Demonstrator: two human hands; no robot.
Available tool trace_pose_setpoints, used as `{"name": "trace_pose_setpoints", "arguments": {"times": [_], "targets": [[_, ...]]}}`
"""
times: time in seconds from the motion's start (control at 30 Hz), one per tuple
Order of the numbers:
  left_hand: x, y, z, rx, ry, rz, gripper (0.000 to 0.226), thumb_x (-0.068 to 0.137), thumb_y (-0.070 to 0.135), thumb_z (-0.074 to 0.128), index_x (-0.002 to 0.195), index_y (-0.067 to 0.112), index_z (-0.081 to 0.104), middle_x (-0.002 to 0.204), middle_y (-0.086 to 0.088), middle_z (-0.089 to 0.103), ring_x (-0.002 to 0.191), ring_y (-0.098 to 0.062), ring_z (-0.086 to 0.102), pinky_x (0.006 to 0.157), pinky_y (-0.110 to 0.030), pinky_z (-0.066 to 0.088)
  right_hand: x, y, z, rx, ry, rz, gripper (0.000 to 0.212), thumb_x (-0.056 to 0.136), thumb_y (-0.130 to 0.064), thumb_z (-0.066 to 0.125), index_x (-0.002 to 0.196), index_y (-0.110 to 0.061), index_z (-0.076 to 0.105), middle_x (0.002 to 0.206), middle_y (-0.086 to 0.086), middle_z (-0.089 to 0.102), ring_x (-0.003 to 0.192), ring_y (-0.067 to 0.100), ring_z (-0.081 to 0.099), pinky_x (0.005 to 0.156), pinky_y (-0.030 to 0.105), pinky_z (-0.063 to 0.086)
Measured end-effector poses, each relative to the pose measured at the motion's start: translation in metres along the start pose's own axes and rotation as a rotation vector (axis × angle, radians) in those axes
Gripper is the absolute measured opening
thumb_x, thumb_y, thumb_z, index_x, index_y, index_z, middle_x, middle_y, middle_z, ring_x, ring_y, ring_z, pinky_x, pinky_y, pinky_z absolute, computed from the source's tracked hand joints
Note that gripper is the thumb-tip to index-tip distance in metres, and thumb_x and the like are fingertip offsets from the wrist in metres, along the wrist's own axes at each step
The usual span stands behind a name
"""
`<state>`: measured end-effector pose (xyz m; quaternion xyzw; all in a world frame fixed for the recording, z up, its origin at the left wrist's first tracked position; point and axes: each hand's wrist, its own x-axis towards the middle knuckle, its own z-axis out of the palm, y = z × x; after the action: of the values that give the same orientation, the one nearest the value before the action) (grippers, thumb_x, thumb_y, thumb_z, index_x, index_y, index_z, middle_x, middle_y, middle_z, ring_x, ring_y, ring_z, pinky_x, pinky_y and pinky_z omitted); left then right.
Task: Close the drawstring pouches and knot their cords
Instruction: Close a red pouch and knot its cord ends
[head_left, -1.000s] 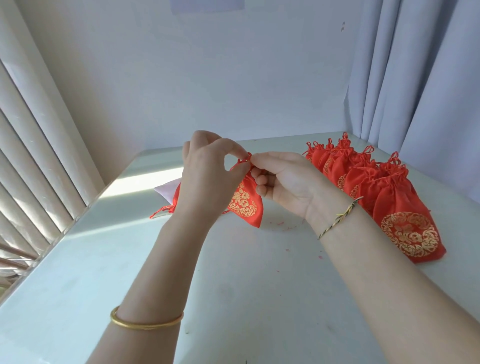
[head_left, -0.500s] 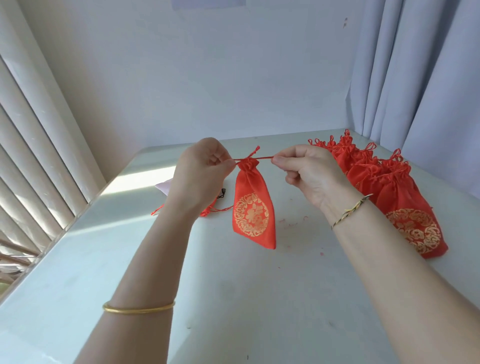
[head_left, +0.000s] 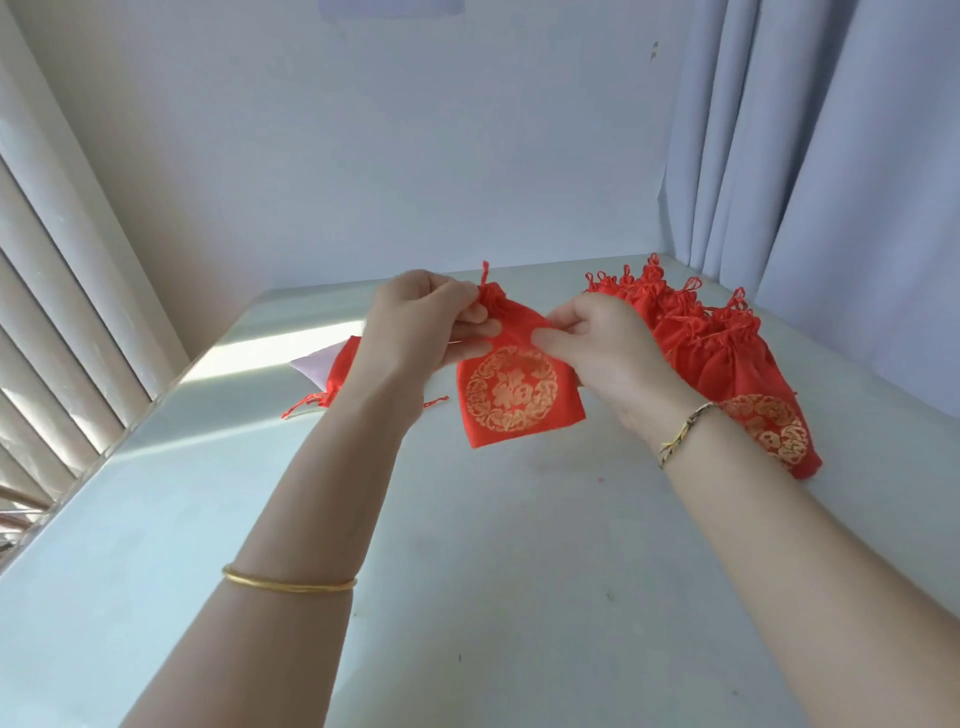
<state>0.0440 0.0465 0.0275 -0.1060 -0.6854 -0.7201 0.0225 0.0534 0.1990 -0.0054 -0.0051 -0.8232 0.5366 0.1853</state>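
Observation:
A red drawstring pouch with a round gold emblem hangs above the white table between my hands. My left hand pinches its gathered neck at the upper left, where a short cord end sticks up. My right hand pinches the pouch's upper right edge with thumb and fingers. To the right lies a pile of red pouches with gathered necks and looped cords. Behind my left wrist another red pouch lies flat, partly hidden.
A pale pink fabric piece lies under the pouch at the left. Blinds run along the table's left edge and a curtain hangs at the right. The wall stands just behind the table's far edge.
My hands were apart, pulling the cord taut with the pouch hanging from it. They have come together and now pinch the pouch's neck and upper edge. The view has tilted down slightly.

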Motion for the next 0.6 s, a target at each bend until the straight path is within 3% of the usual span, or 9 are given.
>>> {"name": "trace_pose_setpoints", "arguments": {"times": [0.07, 0.13, 0.23, 0.3, 0.37, 0.47, 0.53, 0.6], "targets": [[-0.009, 0.0, 0.014, -0.014, -0.074, -0.005, 0.009, 0.092, 0.014, 0.056, 0.085, 0.008, 0.054, 0.074, -0.002, 0.06, 0.065, -0.013, 0.065, 0.06, -0.026, 0.055, -0.014, 0.007, -0.023, 0.119, 0.043, -0.018, 0.018, 0.082, -0.006, 0.065, 0.072, -0.019, 0.059, 0.07, 0.0, 0.062, 0.058, 0.004, 0.058, 0.056, 0.022, 0.046], [-0.018, -0.003, 0.03, 0.064, -0.148, -0.025, 0.02, 0.089, 0.02, 0.062, 0.102, 0.008, 0.052, 0.082, -0.003, 0.057, 0.065, -0.012, 0.061, 0.06, -0.026, 0.055, -0.031, 0.014, -0.052, 0.099, 0.074, -0.041, 0.015, 0.083, -0.006, 0.066, 0.076, -0.018, 0.061, 0.071, -0.003, 0.062, 0.055, -0.004, 0.055, 0.057, 0.012, 0.043], [-0.031, -0.016, 0.062, 0.288, -0.29, -0.115, 0.04, 0.085, 0.024, 0.067, 0.117, 0.009, 0.048, 0.087, -0.002, 0.056, 0.065, -0.012, 0.058, 0.062, -0.025, 0.054, -0.055, 0.031, -0.096, 0.074, 0.14, -0.015, 0.016, 0.082, -0.007, 0.066, 0.076, -0.021, 0.063, 0.074, -0.002, 0.064, 0.062, 0.001, 0.057, 0.066, 0.015, 0.046], [-0.04, -0.028, 0.083, 0.37, -0.386, -0.171, 0.03, 0.086, 0.022, 0.066, 0.11, 0.01, 0.052, 0.083, -0.001, 0.056, 0.062, -0.01, 0.056, 0.058, -0.023, 0.051, -0.065, 0.04, -0.116, 0.095, 0.187, 0.019, 0.017, 0.082, -0.006, 0.066, 0.075, -0.021, 0.064, 0.075, 0.0, 0.064, 0.067, 0.007, 0.058, 0.07, 0.022, 0.047], [-0.047, -0.038, 0.106, 0.379, -0.418, -0.17, 0.007, 0.088, 0.014, 0.062, 0.091, 0.01, 0.057, 0.073, -0.002, 0.054, 0.054, -0.007, 0.053, 0.052, -0.02, 0.049, -0.069, 0.05, -0.128, 0.08, 0.243, 0.05, 0.016, 0.082, -0.006, 0.066, 0.076, -0.021, 0.064, 0.075, -0.001, 0.064, 0.07, 0.011, 0.059, 0.073, 0.029, 0.048], [-0.05, -0.054, 0.136, 0.398, -0.36, -0.127, 0.013, 0.088, 0.002, 0.055, 0.077, 0.007, 0.053, 0.062, -0.006, 0.052, 0.048, -0.01, 0.051, 0.049, -0.021, 0.05, -0.071, 0.07, -0.139, -0.261, 0.311, 0.087, 0.008, 0.083, -0.02, 0.066, 0.09, -0.016, 0.068, 0.08, -0.005, 0.062, 0.078, 0.011, 0.06, 0.075, 0.029, 0.047], [-0.05, -0.063, 0.15, 0.426, -0.304, -0.094, 0.008, 0.088, 0.0, 0.052, 0.083, 0.006, 0.052, 0.061, -0.007, 0.052, 0.049, -0.015, 0.053, 0.05, -0.027, 0.052, -0.078, 0.081, -0.146, -0.63, 0.333, 0.149, 0.031, 0.082, -0.037, 0.065, 0.105, -0.017, 0.063, 0.098, 0.003, 0.059, 0.093, 0.023, 0.059, 0.079, 0.035, 0.047], [-0.05, -0.071, 0.16, 0.448, -0.249, -0.074, 0.008, 0.089, 0.0, 0.051, 0.093, 0.007, 0.05, 0.06, -0.007, 0.053, 0.043, -0.013, 0.054, 0.042, -0.025, 0.05, -0.085, 0.084, -0.149, -0.663, 0.318, 0.188, 0.041, 0.078, -0.042, 0.068, 0.106, -0.014, 0.054, 0.106, 0.007, 0.053, 0.092, 0.027, 0.057, 0.075, 0.035, 0.045]]}}
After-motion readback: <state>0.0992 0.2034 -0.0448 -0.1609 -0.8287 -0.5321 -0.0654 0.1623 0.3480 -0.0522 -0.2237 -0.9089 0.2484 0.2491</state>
